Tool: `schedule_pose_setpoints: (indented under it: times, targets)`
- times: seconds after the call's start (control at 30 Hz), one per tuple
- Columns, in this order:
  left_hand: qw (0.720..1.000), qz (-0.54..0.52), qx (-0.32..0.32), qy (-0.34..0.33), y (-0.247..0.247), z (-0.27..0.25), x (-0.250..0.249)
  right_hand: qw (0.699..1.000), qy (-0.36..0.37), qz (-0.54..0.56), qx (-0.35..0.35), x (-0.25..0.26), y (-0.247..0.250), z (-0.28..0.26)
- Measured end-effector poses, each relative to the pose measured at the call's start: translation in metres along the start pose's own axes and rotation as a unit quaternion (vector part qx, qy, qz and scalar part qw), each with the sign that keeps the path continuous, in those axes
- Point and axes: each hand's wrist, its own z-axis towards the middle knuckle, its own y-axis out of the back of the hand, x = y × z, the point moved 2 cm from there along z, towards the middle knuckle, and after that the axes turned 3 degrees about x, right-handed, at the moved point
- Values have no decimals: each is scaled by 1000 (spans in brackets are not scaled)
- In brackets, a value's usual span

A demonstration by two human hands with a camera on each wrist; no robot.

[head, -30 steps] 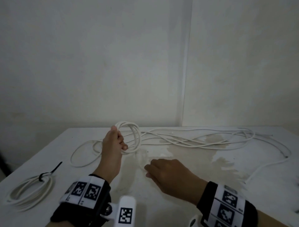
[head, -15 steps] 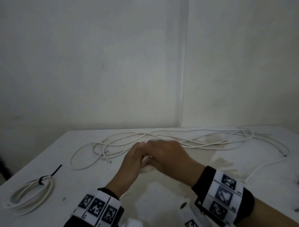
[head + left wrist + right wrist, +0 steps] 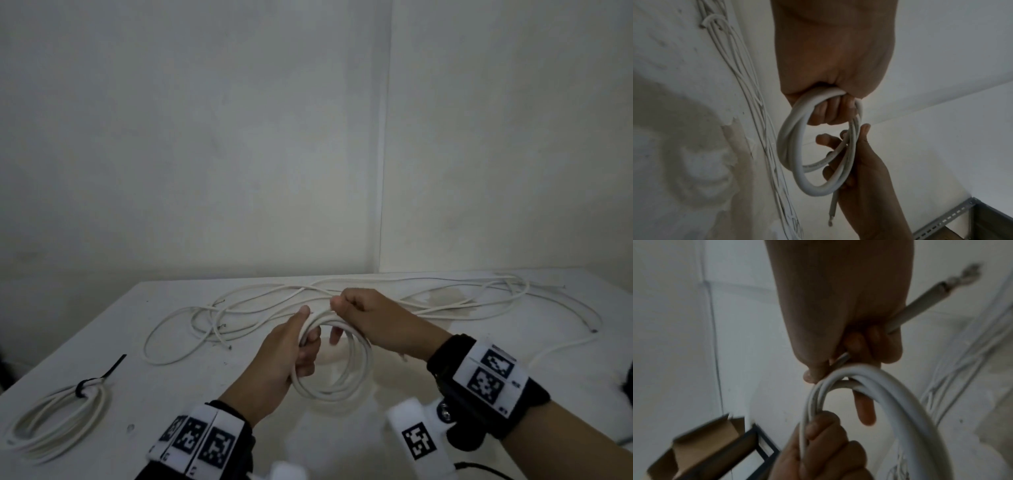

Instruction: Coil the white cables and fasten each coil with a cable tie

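Fingers of the left hand (image 3: 291,356) and right hand (image 3: 370,318) curled round the half-wound coil (image 3: 342,380) above the table (image 3: 102,342), one tied coil (image 3: 54,421) finished, loose cables (image 3: 445,301) waiting.

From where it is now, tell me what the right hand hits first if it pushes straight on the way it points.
The right hand points left, toward the left hand, which holds the same white coil. It would probably meet that hand's thumb first, though depth is uncertain.
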Motion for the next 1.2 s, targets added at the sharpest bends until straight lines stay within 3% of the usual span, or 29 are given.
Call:
schedule_pose_setpoints:
  times: [0.1,0.5,0.7,0.77,0.97,1.2]
  targets:
    - [1000,-13,8,9,-1,1,1,997,-27,62,31,4,-1,-6]
    - [998,-12,63,19,-14,-6,0,992,19,-91,-81,-11,-3,-9]
    - [998,0,64,9,-12,-6,-11,996,29,-64,-59,1,7,-10]
    - [998,8,58,10,-10,-5,-10,998,15,-40,-49,1,5,-11]
    - [999,-20,31,0,2,-4,-8,985,-48,165,-12,-5,-8,-22]
    - [998,-48,48,-1,-1,-7,-6,996,30,-4,-87,-3,-2,-16]
